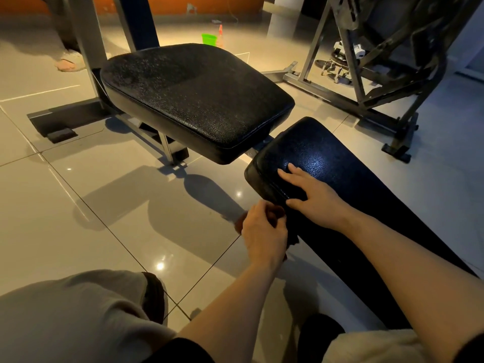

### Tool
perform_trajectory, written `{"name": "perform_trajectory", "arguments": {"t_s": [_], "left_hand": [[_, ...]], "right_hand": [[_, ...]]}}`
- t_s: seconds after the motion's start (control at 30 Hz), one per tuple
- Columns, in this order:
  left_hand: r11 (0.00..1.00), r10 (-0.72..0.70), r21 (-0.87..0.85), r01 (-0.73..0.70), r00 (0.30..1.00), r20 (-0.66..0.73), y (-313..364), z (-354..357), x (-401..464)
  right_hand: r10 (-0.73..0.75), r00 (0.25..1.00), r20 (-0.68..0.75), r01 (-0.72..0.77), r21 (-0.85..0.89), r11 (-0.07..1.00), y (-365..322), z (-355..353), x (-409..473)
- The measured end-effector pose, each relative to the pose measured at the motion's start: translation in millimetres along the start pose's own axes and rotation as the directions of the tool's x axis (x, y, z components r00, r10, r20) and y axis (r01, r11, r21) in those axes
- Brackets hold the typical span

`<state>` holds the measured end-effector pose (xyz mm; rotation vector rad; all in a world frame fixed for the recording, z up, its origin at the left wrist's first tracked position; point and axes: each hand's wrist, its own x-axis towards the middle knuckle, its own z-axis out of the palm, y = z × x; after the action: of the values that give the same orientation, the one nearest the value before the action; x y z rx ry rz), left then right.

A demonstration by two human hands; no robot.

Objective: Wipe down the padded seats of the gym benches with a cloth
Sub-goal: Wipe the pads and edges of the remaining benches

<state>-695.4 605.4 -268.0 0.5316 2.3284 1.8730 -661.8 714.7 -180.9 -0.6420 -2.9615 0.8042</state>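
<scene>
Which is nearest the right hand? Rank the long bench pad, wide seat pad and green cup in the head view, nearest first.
1. Long bench pad: under the right hand.
2. Wide seat pad: ahead, left.
3. Green cup: on the floor beyond.

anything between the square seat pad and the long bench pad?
Head view: only a short stretch of metal frame in the gap between the square seat pad and long bench pad.

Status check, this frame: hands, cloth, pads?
Right hand flat on long pad. Left hand gripping dark cloth at pad edge. Square seat untouched, nothing obstructing.
</scene>
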Motion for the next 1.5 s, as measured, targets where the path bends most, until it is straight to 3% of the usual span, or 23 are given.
{"name": "perform_trajectory", "arguments": {"t_s": [0.07, 0.2, 0.3, 0.47, 0.53, 0.63, 0.7, 0.97, 1.07, 1.17, 1.33, 1.43, 1.5], "left_hand": [[0.997, -0.073, -0.004, 0.073, 0.997, -0.019, -4.1, -3.2, -1.4], [0.997, -0.071, -0.033, 0.065, 0.963, -0.259, 11.0, -4.8, 11.2], [1.0, 0.0, -0.006, -0.001, 0.978, -0.208, 19.7, -0.3, 11.3], [0.988, -0.156, 0.0, 0.156, 0.987, -0.047, 10.4, -5.6, 24.1], [0.989, -0.145, -0.027, 0.143, 0.985, -0.093, 11.5, -8.9, 24.0], [0.998, -0.005, -0.069, -0.011, 0.972, -0.234, 16.3, -6.6, 17.1], [0.997, 0.043, -0.056, -0.057, 0.971, -0.234, 17.4, -0.8, 11.3], [0.998, -0.069, -0.025, 0.066, 0.989, -0.133, 15.8, -8.3, 28.1], [0.994, -0.109, -0.028, 0.105, 0.96, -0.256, 17.8, -14.5, 33.7], [0.998, -0.052, -0.048, 0.038, 0.937, -0.345, 25.7, -14.0, 41.8], [0.996, -0.026, -0.093, 0.001, 0.964, -0.266, 22.1, -12.9, 32.5], [0.996, 0.037, -0.082, -0.04, 0.999, -0.039, 5.5, -10.4, 9.5], [0.997, -0.007, -0.071, 0.009, 1.0, 0.031, -2.0, -8.4, -2.7]], "right_hand": [[0.0, 1.0, 0.002, 0.0, 0.017, 1.0, -1.2, -0.4, 0.3], [0.013, 1.0, -0.014, -0.012, 0.02, 1.0, -2.2, 1.2, 0.0], [0.01, 0.999, -0.034, -0.009, 0.03, 1.0, -4.4, 3.0, -0.9], [0.037, 0.999, -0.026, -0.035, 0.05, 0.998, -6.8, 2.9, -1.5], [0.04, 0.999, -0.031, -0.038, 0.058, 0.998, -7.4, 3.8, -1.1], [0.038, 0.998, -0.04, -0.036, 0.048, 0.998, -8.3, 5.1, 0.3], [0.034, 0.999, -0.041, -0.032, 0.036, 0.999, -7.8, 5.5, 0.9], [0.042, 0.998, -0.04, -0.04, 0.054, 0.998, -5.0, 6.7, 0.7], [0.05, 0.998, -0.041, -0.047, 0.07, 0.996, -6.5, 7.3, 1.6], [0.065, 0.997, -0.042, -0.061, 0.091, 0.994, -6.3, 7.9, 1.4], [0.052, 0.997, -0.052, -0.046, 0.111, 0.993, -3.9, 11.1, 0.6], [0.049, 0.998, -0.041, -0.045, 0.095, 0.994, -3.0, 9.8, 2.7], [0.05, 0.998, -0.035, -0.047, 0.089, 0.995, -3.5, 8.7, 3.7]]}}
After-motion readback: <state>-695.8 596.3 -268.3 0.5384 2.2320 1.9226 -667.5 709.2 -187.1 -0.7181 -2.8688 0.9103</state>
